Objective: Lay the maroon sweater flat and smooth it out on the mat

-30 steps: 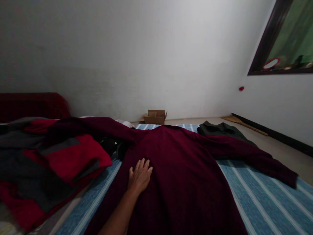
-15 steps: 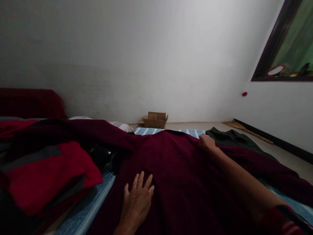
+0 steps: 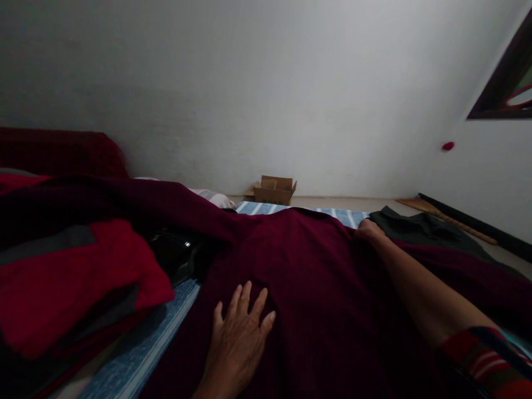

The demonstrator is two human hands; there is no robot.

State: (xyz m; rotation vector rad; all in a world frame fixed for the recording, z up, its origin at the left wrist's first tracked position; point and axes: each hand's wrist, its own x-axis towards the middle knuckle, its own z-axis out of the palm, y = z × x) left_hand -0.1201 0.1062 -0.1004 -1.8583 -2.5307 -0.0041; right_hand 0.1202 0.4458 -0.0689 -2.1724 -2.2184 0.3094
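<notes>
A dark maroon long-sleeved garment [image 3: 307,266] lies spread over a blue striped bed cover [image 3: 170,327], its sleeves reaching out to both sides. My left hand [image 3: 241,332] rests flat on the lower left part of the garment, fingers spread. Farther up, my right hand [image 3: 369,230] is closed on the garment's upper right edge, near the shoulder. Its fingertips are mostly hidden. A dark green cloth [image 3: 428,230] lies just beyond my right hand.
On the left lie a red and grey garment [image 3: 112,266] and a shiny black item [image 3: 172,249]. A dark red bundle [image 3: 62,152] is behind them. An open cardboard box [image 3: 273,190] stands by the wall, and a wooden board [image 3: 436,209] lies at the right.
The camera view has shifted slightly, so the window has slid toward the right edge. Both hands keep nearly the same places on the maroon garment.
</notes>
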